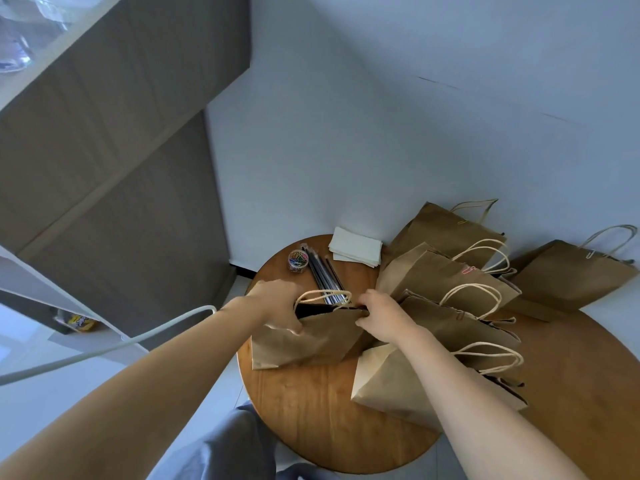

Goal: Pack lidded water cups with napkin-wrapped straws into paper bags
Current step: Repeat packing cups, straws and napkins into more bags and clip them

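Looking down from the head camera, one sees a round wooden table [311,403] standing close to a pale wall. Near its left side stands a brown paper bag [308,341], and both hands are at its top edge. The left hand [277,303] grips the left part of the rim, the thumb lying on the outside of the paper. The right hand [381,317] pinches the right part of the rim with curled fingers, so the mouth of the bag is pulled a little open; the inside is dark and I cannot tell what is in it. Just behind this bag lies a bundle of dark straws [323,275], and beside it a small clear jar of coloured clips [298,261]. A stack of white napkins [355,250] lies at the far edge of the table. To the right, several other paper bags [446,271] with rope handles lean over one another.
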Tool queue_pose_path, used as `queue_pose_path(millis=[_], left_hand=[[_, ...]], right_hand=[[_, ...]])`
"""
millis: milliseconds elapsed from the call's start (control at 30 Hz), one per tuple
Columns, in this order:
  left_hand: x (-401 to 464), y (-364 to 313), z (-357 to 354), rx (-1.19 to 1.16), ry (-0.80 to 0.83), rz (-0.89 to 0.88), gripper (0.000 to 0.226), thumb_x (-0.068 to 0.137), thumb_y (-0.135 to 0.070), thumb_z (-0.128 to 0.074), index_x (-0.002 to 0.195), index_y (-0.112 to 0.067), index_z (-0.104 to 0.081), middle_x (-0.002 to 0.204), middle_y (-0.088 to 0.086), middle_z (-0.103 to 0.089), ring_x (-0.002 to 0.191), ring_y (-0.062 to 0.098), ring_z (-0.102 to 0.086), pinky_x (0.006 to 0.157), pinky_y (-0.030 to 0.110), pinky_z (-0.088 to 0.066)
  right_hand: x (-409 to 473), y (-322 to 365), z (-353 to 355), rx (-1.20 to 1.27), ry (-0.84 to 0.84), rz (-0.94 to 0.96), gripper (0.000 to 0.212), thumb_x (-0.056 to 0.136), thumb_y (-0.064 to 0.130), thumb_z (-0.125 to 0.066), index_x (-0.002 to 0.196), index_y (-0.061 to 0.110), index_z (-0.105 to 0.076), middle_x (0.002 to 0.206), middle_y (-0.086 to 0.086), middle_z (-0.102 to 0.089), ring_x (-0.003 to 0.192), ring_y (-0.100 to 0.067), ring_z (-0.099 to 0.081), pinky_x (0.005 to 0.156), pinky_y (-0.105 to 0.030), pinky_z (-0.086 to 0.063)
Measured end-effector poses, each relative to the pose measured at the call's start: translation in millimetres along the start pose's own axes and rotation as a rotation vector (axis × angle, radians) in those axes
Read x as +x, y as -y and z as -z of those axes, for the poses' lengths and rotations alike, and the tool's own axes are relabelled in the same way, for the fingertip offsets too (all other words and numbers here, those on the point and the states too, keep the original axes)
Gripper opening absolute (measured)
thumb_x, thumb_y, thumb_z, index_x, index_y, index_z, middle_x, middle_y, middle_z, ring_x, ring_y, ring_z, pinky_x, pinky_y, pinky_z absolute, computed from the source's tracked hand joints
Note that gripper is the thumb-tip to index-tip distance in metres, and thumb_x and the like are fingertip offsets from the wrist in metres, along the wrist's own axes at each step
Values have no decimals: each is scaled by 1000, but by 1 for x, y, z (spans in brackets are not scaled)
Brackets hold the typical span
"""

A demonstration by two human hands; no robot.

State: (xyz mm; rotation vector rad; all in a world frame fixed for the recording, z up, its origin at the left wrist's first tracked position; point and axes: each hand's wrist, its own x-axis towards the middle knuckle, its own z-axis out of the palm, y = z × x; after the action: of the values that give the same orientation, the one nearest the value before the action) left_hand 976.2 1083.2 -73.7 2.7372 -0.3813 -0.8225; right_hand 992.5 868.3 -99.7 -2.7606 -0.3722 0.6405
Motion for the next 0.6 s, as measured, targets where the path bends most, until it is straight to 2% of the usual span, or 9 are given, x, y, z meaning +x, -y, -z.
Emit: queue_pose_path(millis=[67,133,200,233,300,367,433,500,600], left_hand=[[-5,-6,21,-138,164,-17,26,73,-27,-74,88,-23,-53,81,-7,-53,76,13,-50,72,29,-41],[-9,-20,44,-276,259,-63,39,75,-23,-72,109,-18,-55,99,-9,-54,92,11,-50,89,30,-43],[-6,-41,56,-308,156,-107,60,76,-29,-71,131,-18,-50,120,-11,-53,112,11,-49,102,31,-40],[-3,-53,56,-238,75,-111,61,76,-34,-71,130,-18,-51,121,-8,-56,113,14,-51,99,32,-43],[3,-76,41,108,-37,-99,38,79,-36,-70,107,-13,-59,100,0,-62,94,21,-57,82,31,-45],[12,-93,21,439,-101,-70,16,87,-26,-64,92,-13,-56,93,3,-63,85,22,-54,80,34,-38],[21,-100,8,612,-114,-72,8,92,-19,-57,97,-13,-60,102,3,-65,95,23,-57,89,37,-38],[26,-103,2,685,-95,-89,15,92,-16,-56,106,-12,-61,109,4,-63,103,25,-57,93,39,-39],[26,-102,-5,700,-61,-118,20,92,-16,-56,111,-10,-60,112,5,-62,106,26,-58,86,36,-40]], right_hand=[[-1,0,-3,-14,-18,9,22,89,12,-57,107,4,-64,104,-10,-58,97,-25,-56,84,-33,-47],[-4,1,-8,5,-67,7,16,89,14,-57,98,2,-64,96,-10,-58,90,-25,-56,77,-33,-45],[-6,4,-15,102,-133,-18,13,88,15,-60,87,3,-63,87,-7,-59,83,-24,-57,69,-33,-43],[-7,6,-19,170,-165,-46,13,87,17,-62,80,6,-62,82,-5,-59,78,-22,-56,66,-32,-41],[-11,11,-27,300,-219,-117,20,85,19,-64,70,8,-57,73,-4,-58,72,-22,-54,62,-33,-40],[-14,13,-35,345,-250,-172,16,86,20,-63,81,5,-64,85,-7,-65,83,-24,-59,72,-37,-48],[-22,14,-40,337,-259,-210,19,89,21,-60,98,6,-66,101,-6,-66,96,-22,-60,85,-34,-51],[-31,13,-46,340,-271,-206,23,91,25,-59,103,7,-66,106,-5,-66,100,-21,-60,88,-30,-50],[-42,19,-51,380,-318,-178,23,90,25,-62,103,8,-68,106,-5,-68,100,-20,-61,87,-26,-47]])
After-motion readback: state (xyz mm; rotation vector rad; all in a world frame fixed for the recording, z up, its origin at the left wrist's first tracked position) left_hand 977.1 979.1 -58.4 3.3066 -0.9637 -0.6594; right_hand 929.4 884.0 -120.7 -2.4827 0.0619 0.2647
